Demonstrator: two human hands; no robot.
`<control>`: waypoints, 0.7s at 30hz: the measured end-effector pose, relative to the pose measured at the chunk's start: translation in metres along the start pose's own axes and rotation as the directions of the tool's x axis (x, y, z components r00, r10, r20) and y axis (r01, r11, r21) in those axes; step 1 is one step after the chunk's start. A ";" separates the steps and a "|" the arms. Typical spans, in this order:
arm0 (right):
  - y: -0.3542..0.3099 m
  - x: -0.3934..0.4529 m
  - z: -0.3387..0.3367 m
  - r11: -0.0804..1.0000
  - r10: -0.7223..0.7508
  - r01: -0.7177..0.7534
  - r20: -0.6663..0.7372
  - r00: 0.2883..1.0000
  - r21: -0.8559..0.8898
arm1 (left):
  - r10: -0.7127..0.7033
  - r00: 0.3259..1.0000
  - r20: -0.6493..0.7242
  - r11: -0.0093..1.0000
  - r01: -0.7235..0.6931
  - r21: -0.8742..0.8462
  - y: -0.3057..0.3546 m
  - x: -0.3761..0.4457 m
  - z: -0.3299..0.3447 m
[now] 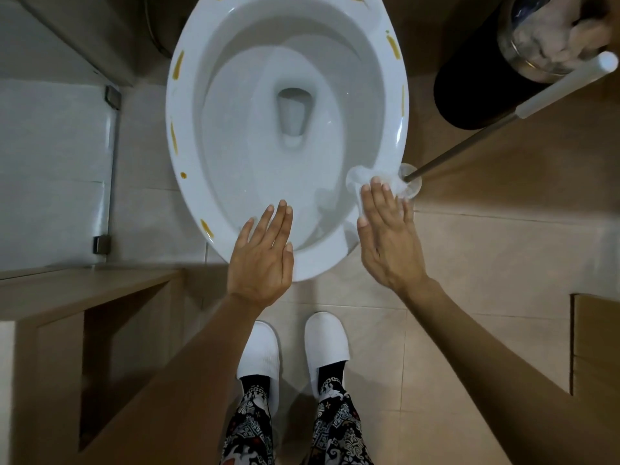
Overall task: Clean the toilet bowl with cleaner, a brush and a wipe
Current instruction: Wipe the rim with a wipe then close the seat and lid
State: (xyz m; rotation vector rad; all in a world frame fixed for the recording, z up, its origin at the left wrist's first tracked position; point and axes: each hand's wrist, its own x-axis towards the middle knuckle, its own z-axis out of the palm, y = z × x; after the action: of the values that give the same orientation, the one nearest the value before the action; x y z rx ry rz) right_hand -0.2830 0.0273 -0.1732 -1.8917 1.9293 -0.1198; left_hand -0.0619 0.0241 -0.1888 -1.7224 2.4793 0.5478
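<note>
A white toilet bowl fills the upper middle, with several yellow-brown streaks along its rim. My left hand hovers flat, fingers straight, over the near rim and holds nothing. My right hand is also flat with straight fingers, just off the bowl's near right edge. Its fingertips reach toward a clear brush holder on the floor. The toilet brush stands in that holder, its metal shaft and white handle leaning up to the right. No cleaner bottle or wipe is visible.
A black bin with a clear liner stands at the upper right. A glass shower panel runs along the left, and a wooden shelf sits at lower left. My white slippers stand on beige floor tiles.
</note>
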 end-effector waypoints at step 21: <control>-0.050 -0.075 0.036 0.980 -0.198 0.195 0.111 0.974 0.043 | 0.001 1.000 -0.002 1.000 -0.001 -0.006 -0.002 0.000 0.002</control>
State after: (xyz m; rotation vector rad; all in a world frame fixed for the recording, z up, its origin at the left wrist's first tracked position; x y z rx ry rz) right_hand -0.2257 0.1053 -0.1694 -2.0196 1.6537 -0.0983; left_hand -0.0606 0.0242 -0.1911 -1.7239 2.4828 0.5548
